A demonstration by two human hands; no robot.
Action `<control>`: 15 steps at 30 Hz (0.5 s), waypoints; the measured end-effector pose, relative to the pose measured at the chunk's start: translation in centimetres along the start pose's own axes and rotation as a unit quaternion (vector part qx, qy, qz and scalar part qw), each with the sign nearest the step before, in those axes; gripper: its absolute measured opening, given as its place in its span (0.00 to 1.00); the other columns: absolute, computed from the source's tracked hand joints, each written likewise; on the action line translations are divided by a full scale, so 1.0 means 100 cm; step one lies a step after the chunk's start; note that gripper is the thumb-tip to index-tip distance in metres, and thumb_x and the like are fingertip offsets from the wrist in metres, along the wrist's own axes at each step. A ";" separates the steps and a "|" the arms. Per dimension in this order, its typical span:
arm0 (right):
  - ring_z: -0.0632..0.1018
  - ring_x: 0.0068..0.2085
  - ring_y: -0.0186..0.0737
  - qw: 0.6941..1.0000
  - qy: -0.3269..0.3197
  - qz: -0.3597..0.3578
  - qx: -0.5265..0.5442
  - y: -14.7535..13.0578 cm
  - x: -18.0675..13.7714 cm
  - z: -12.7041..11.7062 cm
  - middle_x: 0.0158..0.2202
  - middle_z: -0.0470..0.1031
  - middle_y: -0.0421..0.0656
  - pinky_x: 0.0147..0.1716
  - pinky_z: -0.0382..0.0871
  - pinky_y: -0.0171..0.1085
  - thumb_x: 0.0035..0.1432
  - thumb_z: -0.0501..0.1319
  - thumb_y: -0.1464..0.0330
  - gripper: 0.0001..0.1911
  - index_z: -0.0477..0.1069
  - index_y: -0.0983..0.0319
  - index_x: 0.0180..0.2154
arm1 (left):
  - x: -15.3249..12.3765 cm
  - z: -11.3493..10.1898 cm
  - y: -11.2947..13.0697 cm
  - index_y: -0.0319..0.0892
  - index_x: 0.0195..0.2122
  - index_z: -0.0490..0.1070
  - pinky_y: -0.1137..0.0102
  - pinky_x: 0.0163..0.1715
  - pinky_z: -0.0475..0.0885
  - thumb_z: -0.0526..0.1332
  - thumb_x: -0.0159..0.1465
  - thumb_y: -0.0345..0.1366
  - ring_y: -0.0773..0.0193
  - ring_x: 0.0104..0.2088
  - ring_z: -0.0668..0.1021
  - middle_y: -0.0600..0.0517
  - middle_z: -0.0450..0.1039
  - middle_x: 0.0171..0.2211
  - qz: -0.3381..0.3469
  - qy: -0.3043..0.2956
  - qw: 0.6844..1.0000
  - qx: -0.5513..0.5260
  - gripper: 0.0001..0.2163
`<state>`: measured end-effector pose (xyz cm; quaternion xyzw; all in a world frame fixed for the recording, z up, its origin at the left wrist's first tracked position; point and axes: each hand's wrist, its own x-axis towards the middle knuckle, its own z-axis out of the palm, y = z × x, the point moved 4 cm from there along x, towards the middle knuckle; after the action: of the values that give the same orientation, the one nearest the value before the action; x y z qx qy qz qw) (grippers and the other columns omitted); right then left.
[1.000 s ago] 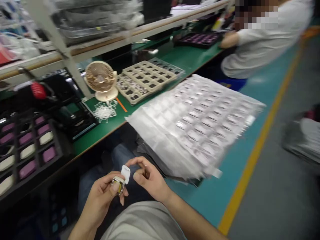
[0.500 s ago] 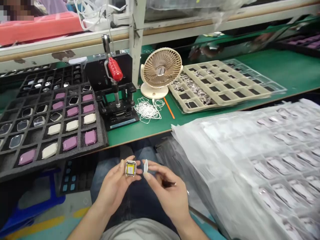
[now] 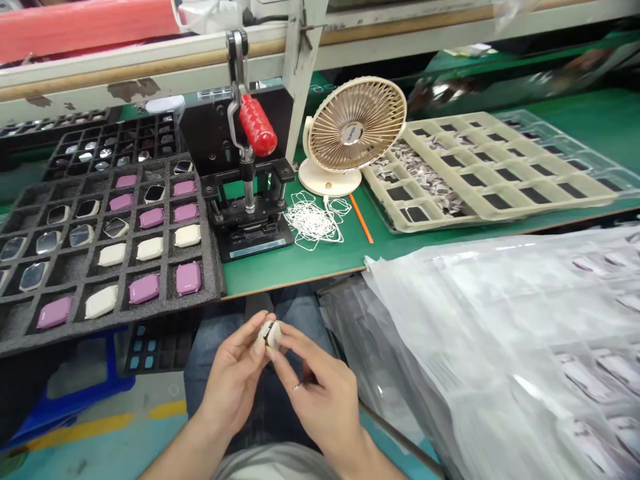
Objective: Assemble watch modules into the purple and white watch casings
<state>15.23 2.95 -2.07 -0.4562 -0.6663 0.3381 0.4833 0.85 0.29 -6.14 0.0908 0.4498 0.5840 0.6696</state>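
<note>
Over my lap, my left hand [image 3: 234,371] is closed around a cream-white smartwatch case [image 3: 263,331]. A matching white cover [image 3: 275,335] is pinched between the thumb and fingers of my right hand [image 3: 320,393]. Case and cover are set against each other at a slight angle, with a dark gap between them. The inside of the case is turned out of sight. Beyond my hands is the edge of the green bench [image 3: 250,283].
At left, a black foam tray [image 3: 213,293] holds purple and white watch cases. Next to it stands a hand press [image 3: 250,200] with a red handle. A fan [image 3: 353,130], white rings [image 3: 313,223], an orange stick [image 3: 361,219] and a beige tray [image 3: 475,213] follow. Plastic-covered trays [image 3: 450,320] lie right.
My right hand has moved left, bringing the cover against the case. The case has turned, so its yellow and silver interior no longer shows. The camera view has shifted slightly.
</note>
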 end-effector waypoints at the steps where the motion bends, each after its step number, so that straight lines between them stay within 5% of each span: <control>1: 0.87 0.47 0.49 1.000 -0.004 -0.005 0.003 -0.001 0.001 -0.001 0.51 0.84 0.42 0.47 0.87 0.43 0.65 0.70 0.72 0.13 0.80 0.51 0.49 | 0.000 -0.001 0.001 0.47 0.54 0.83 0.65 0.56 0.77 0.78 0.58 0.36 0.51 0.58 0.81 0.42 0.79 0.61 0.008 -0.001 1.000 0.009 0.21; 15: 0.86 0.50 0.44 0.995 -0.055 -0.078 0.012 0.001 0.003 -0.009 0.58 0.81 0.43 0.47 0.85 0.36 0.65 0.69 0.77 0.22 0.80 0.50 0.56 | 0.005 -0.002 0.017 0.48 0.43 0.87 0.65 0.50 0.82 0.81 0.52 0.31 0.50 0.52 0.85 0.43 0.84 0.52 0.100 -0.016 0.991 0.087 0.17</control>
<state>16.11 3.32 -1.78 -0.3779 -0.7215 0.3314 0.4763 -0.52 1.17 -5.39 0.2020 0.4769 0.6052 0.6046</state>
